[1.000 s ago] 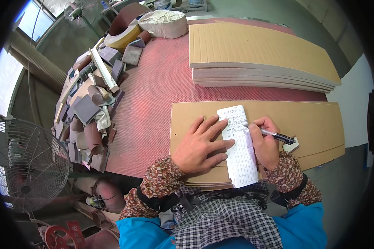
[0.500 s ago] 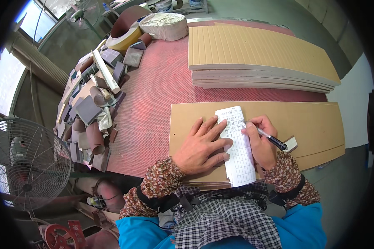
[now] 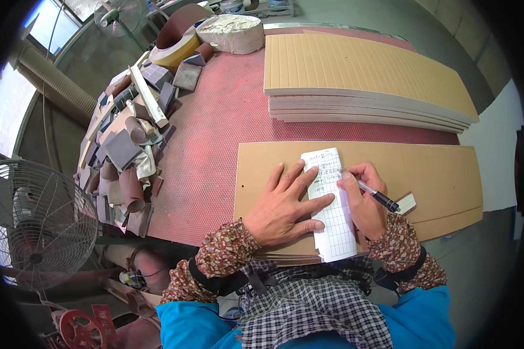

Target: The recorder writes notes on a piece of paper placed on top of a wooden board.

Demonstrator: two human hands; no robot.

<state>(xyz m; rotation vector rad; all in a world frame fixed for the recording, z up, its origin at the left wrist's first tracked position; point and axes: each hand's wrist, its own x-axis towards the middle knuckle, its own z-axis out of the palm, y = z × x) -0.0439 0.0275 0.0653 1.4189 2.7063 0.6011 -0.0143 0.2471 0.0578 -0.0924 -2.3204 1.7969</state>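
Observation:
A narrow white sheet of gridded paper (image 3: 336, 235) with handwriting on its upper part lies on a stack of brown boards (image 3: 442, 174). My left hand (image 3: 285, 206) is spread flat, its fingertips pressing on the paper's left side and its palm over the board. A pen (image 3: 378, 198) with a clear barrel and black grip is pinched in my right hand (image 3: 364, 200), its tip at the written lines. Beside my right wrist a small pale block (image 3: 406, 202) with a dark edge rests on the board.
Behind stands a stack of grooved tan panels (image 3: 361, 61) on the red textured tabletop (image 3: 215, 134). Sanding blocks and rolled abrasive sheets (image 3: 122, 151) are heaped along the left edge, near a wrapped white bundle (image 3: 230, 35). A caged fan (image 3: 38, 227) stands at lower left.
The view has shifted slightly. My right hand keeps the pen at the paper with only a tiny movement. My left index finger and thumb reach slightly farther right over the sheet.

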